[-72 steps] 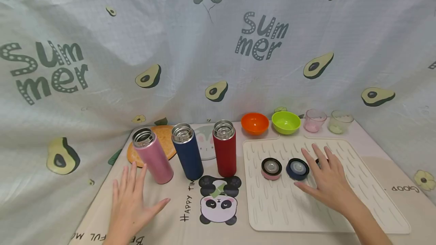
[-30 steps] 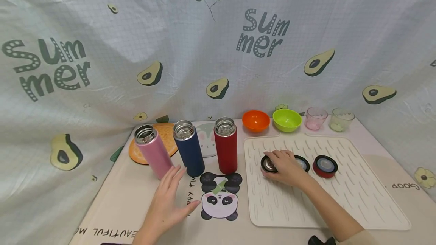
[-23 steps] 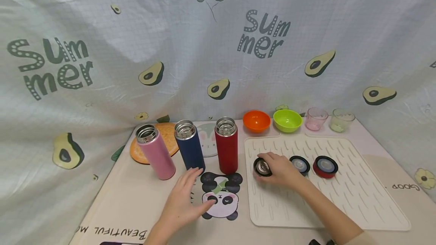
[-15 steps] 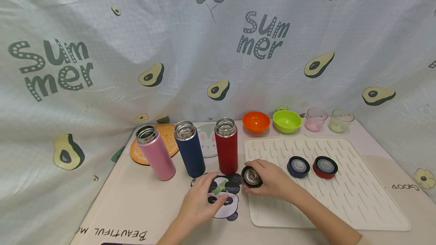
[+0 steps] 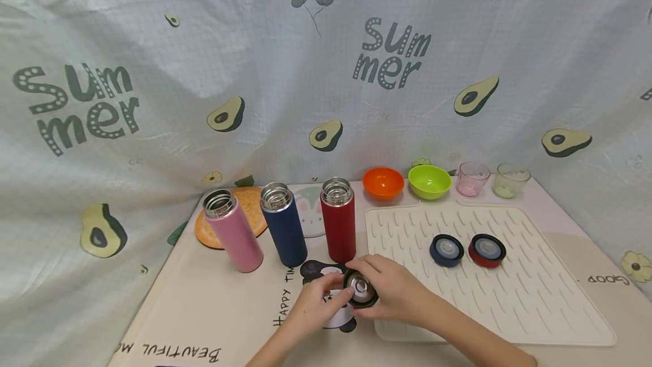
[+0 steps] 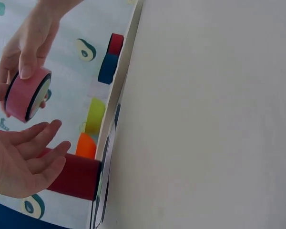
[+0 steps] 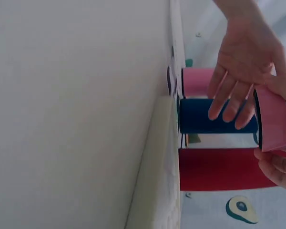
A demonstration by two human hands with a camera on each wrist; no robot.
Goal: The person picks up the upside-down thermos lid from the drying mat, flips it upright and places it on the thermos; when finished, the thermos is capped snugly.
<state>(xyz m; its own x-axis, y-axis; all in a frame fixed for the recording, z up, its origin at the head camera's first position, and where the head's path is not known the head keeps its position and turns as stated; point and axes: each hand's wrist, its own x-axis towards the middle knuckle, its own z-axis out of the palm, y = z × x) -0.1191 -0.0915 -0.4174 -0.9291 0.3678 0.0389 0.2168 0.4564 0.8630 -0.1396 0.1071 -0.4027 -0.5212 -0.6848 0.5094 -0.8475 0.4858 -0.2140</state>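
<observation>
Here, right hand grips one round pink-and-black lid, left hand outspread; behind, three metal-necked cylindrical bottles: pink, blue, red.

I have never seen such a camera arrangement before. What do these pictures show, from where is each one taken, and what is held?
There is no machine here, only a person working bare-handed. The wide pictures come from a head camera; the two sideways ones, from a camera on each wrist. The right hand holds a pink lid. The left hand is beside it, fingers loosely open; whether it touches the lid is hard to tell. On the table, a pink bottle, a blue bottle and a red bottle stand open. Farther back are an orange bowl, a green bowl, a pink cup and a greenish cup. A blue lid and a red lid lie on a pale mat.
</observation>
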